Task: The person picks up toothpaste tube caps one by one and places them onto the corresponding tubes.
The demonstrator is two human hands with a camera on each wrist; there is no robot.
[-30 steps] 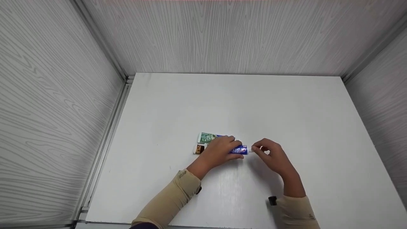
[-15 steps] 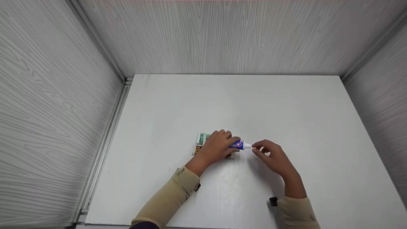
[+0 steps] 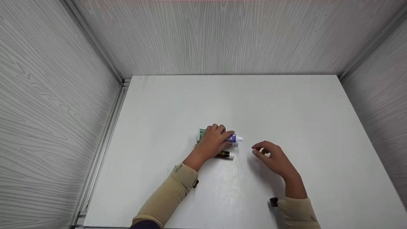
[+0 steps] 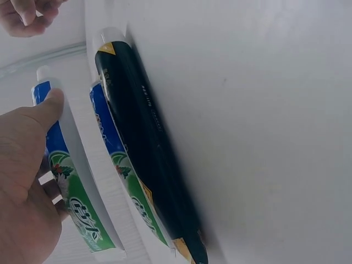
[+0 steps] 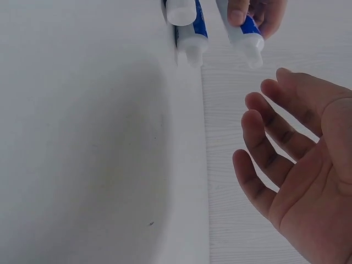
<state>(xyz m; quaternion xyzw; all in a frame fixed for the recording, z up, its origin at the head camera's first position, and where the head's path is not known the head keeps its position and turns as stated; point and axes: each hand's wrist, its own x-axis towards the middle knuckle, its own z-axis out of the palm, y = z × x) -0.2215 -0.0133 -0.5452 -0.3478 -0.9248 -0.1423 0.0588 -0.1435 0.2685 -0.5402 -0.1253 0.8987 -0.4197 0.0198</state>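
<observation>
My left hand (image 3: 208,143) grips a blue and green toothpaste tube (image 4: 83,212), thumb across its blue end. The tube's narrow white tip (image 3: 240,139) points right, towards my other hand. Beside it, a second blue and green toothpaste tube (image 4: 131,184) lies along a dark tube (image 4: 144,129) with gold patches and a wide white cap. From above, the left hand covers much of both lying tubes. A short gap to the right of them, my right hand (image 3: 276,160) hovers with loosely bent fingers and holds nothing; in the right wrist view its fingertips (image 5: 253,118) are apart from the held tube.
The white table (image 3: 178,105) carries the tubes near its middle. Grey wood-grain panels (image 3: 206,38) rise at the back and on both sides, with a metal rail (image 3: 108,133) along the left edge. A small black device (image 3: 273,202) sits at the right wrist.
My left hand has carried the toothpaste tube back and left, away from the right fingertips that were at its white tip. The dark tube's capped end has come into view; the right hand stays put.
</observation>
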